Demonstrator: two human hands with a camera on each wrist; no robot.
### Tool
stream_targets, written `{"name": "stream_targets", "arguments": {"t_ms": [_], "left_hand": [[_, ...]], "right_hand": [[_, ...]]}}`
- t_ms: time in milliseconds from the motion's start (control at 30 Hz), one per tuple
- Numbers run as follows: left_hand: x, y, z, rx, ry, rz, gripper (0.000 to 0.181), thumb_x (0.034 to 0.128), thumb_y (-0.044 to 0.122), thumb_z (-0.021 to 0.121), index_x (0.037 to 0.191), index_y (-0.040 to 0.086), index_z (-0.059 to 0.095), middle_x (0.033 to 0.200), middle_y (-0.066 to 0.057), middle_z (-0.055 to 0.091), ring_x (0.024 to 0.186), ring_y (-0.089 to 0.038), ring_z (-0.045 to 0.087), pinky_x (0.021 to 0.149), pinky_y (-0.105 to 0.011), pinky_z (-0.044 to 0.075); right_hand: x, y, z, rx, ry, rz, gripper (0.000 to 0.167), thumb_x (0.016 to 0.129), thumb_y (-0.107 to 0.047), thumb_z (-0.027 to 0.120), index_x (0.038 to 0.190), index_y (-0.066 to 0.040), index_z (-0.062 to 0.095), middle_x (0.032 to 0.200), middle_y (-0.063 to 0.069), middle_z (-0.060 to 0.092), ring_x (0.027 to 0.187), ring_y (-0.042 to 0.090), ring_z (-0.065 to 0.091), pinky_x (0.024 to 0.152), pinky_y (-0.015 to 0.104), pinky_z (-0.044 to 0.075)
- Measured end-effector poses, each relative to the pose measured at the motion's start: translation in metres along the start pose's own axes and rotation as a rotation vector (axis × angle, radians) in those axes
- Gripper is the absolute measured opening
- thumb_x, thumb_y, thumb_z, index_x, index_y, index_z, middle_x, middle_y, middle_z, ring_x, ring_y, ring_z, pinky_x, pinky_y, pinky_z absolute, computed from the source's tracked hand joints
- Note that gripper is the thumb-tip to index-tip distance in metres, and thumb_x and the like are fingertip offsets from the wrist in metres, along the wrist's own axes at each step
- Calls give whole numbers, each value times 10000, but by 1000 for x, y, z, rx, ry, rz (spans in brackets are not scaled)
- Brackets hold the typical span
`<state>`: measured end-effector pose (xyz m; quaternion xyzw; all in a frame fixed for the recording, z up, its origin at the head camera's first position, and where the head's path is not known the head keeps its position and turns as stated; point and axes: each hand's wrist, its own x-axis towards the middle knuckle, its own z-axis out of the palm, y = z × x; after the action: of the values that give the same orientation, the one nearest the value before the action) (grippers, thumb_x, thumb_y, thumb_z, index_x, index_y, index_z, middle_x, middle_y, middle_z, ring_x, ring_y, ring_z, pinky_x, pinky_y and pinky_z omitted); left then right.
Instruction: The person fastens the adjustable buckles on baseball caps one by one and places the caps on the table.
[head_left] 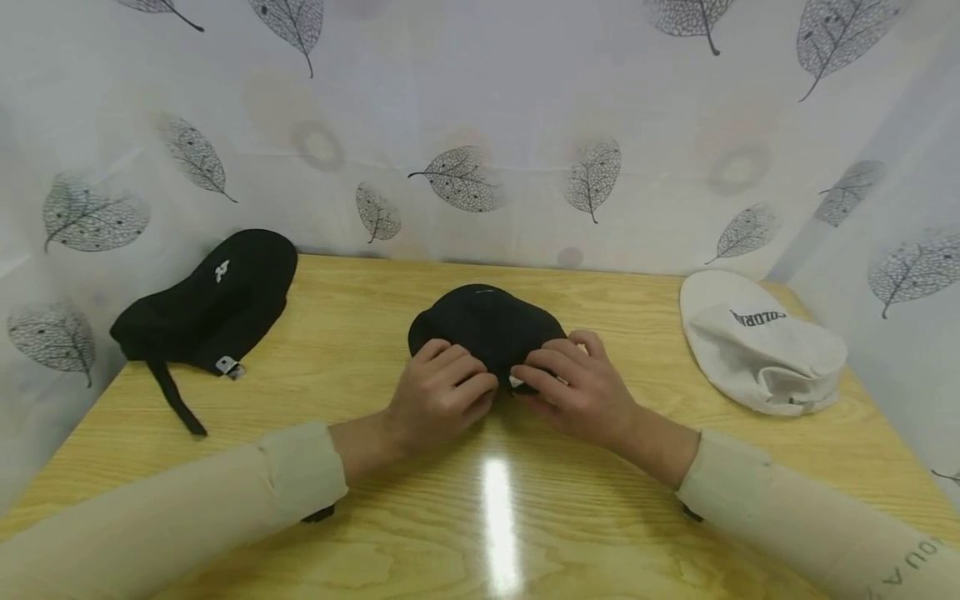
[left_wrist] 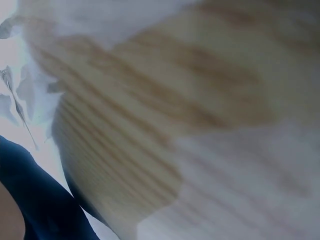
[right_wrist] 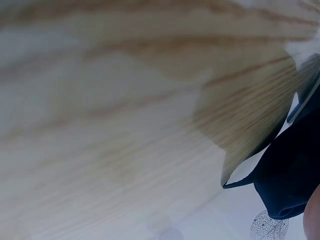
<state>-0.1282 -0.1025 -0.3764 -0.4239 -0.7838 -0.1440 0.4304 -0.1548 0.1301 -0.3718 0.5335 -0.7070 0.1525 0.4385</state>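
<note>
A black cap (head_left: 487,329) sits mid-table, toward the far side, with a small pale tag or label at its near edge. My left hand (head_left: 442,392) grips the near left edge with curled fingers. On the near right edge, my right hand (head_left: 581,387) holds the cap beside the pale tag. The thumbs are mostly hidden. Dark cloth (left_wrist: 40,192) shows next to part of a hand in the left wrist view. More dark cloth (right_wrist: 287,170) with a thin strap appears in the right wrist view; which cap it belongs to I cannot tell.
Another black cap (head_left: 217,300) with a white emblem and a hanging strap lies at the table's left. A white cap (head_left: 757,346) with dark lettering lies at the right. The wooden table (head_left: 420,533) meets a leaf-patterned curtain (head_left: 510,100) behind.
</note>
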Motion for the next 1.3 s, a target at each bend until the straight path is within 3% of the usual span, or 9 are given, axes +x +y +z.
{"name": "stream_targets", "arguments": {"t_ms": [367, 867, 1067, 1300], "left_hand": [[-1, -1, 1, -37, 3, 15, 46, 822, 80, 720, 816, 121, 738, 789, -2, 678, 739, -161, 632, 734, -318, 499], [-1, -3, 3, -70, -4, 13, 87, 872, 93, 666, 830, 114, 739, 800, -8, 679, 753, -168, 635, 743, -327, 505], [-1, -2, 3, -66, -12, 9, 52, 840, 81, 708, 825, 119, 740, 797, -2, 681, 754, -162, 636, 746, -322, 502], [-3, -3, 2, -67, -63, -12, 27, 815, 114, 774, 810, 129, 751, 789, 11, 676, 754, -156, 623, 740, -326, 485]], "right_hand": [[0, 1, -1, 13, 9, -34, 181, 923, -236, 712, 996, -86, 785, 942, 56, 734, 854, 249, 650, 777, 437, 476], [0, 0, 0, 47, 3, -67, 169, 949, -172, 675, 945, -29, 765, 814, 58, 713, 728, 216, 627, 715, 391, 504], [-2, -2, 0, 65, -32, -54, 148, 944, -127, 670, 950, -14, 764, 813, 64, 713, 724, 212, 618, 715, 371, 509], [-5, 0, -2, 64, -137, -11, 141, 930, -167, 692, 966, -49, 762, 837, 47, 715, 773, 212, 636, 768, 382, 504]]}}
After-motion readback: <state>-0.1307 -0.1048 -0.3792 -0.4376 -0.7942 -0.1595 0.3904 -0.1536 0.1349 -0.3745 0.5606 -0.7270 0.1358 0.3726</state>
